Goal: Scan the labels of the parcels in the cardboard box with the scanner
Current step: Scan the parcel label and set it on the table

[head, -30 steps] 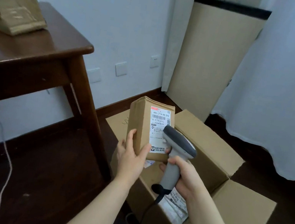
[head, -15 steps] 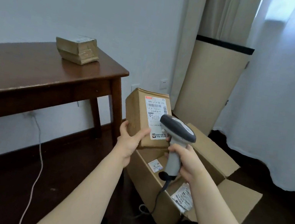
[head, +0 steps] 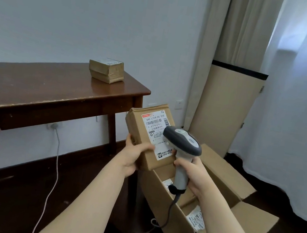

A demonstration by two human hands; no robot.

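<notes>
Starting at the left, I am looking across a dark wooden table [head: 52, 87] standing against the pale wall, with a small taped brown parcel [head: 106, 69] sitting near its far right corner. Under the table a white cable [head: 57, 161] is hanging from a wall plug and trailing down across the dark floor.

Moving in, the left hand [head: 133, 156] is gripping the lower left corner of a cardboard parcel [head: 150, 136] — thumb lying across the front face, the other fingers wrapped behind where I cannot see them. The parcel is being held up in the air, tilted, above the near left end of the open box. Its white shipping label [head: 156, 132] is facing me, barcode near the top, printed lines running below.

Just right of that, the grey handheld scanner [head: 184, 141] is pointing its head at the label, overlapping the label's right side; whether it is touching the paper I cannot tell. The right hand [head: 192, 173] is closed around the scanner's pale handle, and the dark cord is dropping from the handle's base down the front of the box.

Below both hands, the open cardboard box [head: 168, 216] is sitting on the floor with its flaps spread, and more labelled parcels [head: 196, 218] are lying inside it. Further right a tall beige panel [head: 224, 110] is leaning by the wall, and white curtains [head: 301, 100] are hanging to the floor.
</notes>
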